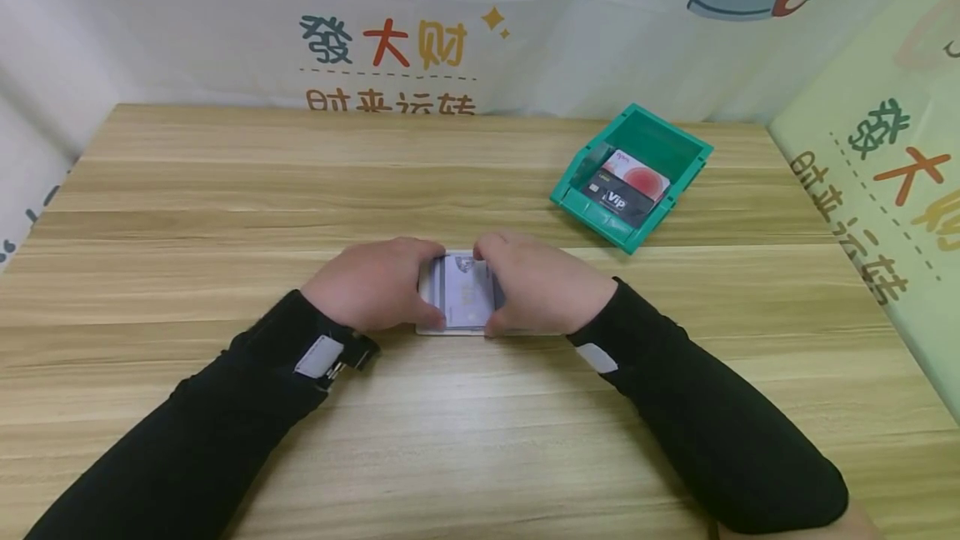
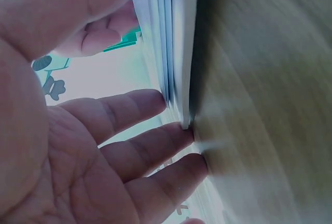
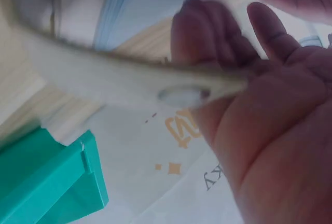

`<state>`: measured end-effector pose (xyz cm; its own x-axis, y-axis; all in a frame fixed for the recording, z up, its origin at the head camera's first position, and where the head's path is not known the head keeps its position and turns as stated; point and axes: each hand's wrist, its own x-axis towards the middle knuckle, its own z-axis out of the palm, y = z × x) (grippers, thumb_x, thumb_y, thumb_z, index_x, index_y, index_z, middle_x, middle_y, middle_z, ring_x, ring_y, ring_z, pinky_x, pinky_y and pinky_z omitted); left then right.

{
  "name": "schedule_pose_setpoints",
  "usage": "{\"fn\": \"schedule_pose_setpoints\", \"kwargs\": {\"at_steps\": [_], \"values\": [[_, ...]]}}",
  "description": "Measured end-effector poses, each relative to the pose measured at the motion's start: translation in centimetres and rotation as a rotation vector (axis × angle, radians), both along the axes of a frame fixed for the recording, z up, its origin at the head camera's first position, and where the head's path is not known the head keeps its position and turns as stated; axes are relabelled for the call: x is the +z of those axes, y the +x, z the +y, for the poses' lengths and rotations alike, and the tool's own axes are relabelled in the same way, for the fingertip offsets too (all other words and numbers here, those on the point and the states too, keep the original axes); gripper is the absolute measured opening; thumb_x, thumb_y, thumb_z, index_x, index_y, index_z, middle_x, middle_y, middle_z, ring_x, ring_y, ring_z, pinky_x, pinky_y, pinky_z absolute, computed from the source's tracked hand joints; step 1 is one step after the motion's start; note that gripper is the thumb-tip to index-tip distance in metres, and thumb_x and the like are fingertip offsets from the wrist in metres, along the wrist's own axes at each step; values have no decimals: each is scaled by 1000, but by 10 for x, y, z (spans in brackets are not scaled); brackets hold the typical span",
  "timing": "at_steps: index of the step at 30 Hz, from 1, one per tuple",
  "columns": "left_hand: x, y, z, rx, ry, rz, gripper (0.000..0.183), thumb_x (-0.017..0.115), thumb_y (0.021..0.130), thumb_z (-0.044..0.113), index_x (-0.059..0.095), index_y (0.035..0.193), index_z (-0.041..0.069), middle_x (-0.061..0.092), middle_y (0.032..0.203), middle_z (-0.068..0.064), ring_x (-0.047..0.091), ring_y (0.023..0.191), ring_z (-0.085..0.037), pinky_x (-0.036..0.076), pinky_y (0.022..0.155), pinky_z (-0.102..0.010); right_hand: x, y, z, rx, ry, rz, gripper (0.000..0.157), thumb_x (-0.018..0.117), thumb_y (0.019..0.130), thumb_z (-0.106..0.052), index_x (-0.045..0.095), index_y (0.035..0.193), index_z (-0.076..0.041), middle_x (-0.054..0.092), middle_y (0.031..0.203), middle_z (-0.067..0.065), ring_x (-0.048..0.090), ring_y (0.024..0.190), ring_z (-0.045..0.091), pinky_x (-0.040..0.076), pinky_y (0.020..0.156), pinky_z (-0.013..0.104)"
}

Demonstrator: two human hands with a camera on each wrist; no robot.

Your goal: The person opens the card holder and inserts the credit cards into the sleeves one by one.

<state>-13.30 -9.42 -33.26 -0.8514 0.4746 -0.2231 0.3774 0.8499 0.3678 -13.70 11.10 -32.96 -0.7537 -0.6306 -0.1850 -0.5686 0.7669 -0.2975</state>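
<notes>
A stack of pale printed cards (image 1: 468, 294) lies on a thin white slab (image 1: 453, 332) in the middle of the table. My left hand (image 1: 378, 283) grips the left end, with its thumb at the near edge and fingers at the far edge. From the other end my right hand (image 1: 543, 283) holds the stack the same way, covering part of it. The left wrist view shows the layered card edges (image 2: 167, 53) above the thicker white slab (image 2: 183, 53), fingertips right at them. A blurred pale band with an oval hole (image 3: 129, 81) crosses the right wrist view.
A green open bin (image 1: 675, 136) stands tilted at the back right of the wooden table (image 1: 450, 440). Inside lie a black VIP card (image 1: 618, 197) and a red and white card (image 1: 637, 176). A printed cloth (image 1: 555, 48) hangs behind the table.
</notes>
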Motion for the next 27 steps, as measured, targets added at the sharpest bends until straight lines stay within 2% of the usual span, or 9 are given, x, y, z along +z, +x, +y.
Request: {"fn": "schedule_pose_setpoints", "kwargs": {"at_steps": [4,10,21,27], "values": [[-1,1,1,-9,-12,19,73,83,65,43,52,125,13,58,94,2,53,73,-16,46,63,-33,2,0,1,-4,4,-35,64,83,70,-32,46,118,-11,54,99,-2,48,83,11,45,76,24],[-1,1,3,-2,-22,25,75,85,61,46,53,121,15,58,92,4,52,73,-16,45,62,-34,1,1,-2,-4,2,-41,58,80,74,-23,48,120,-9,56,100,0,49,83,11,46,79,25],[-2,2,4,2,-23,49,69,86,59,45,54,113,17,58,88,5,52,71,-16,44,61,-34,-2,3,-7,24,22,36,55,78,77,-28,50,120,-7,56,101,1,48,82,12,46,78,24],[-3,1,5,3,-37,57,73,86,59,45,53,117,16,58,91,4,52,72,-16,44,63,-35,5,-1,2,-2,1,-19,49,72,82,-29,50,123,-11,58,107,-1,49,85,10,46,81,26]]}}
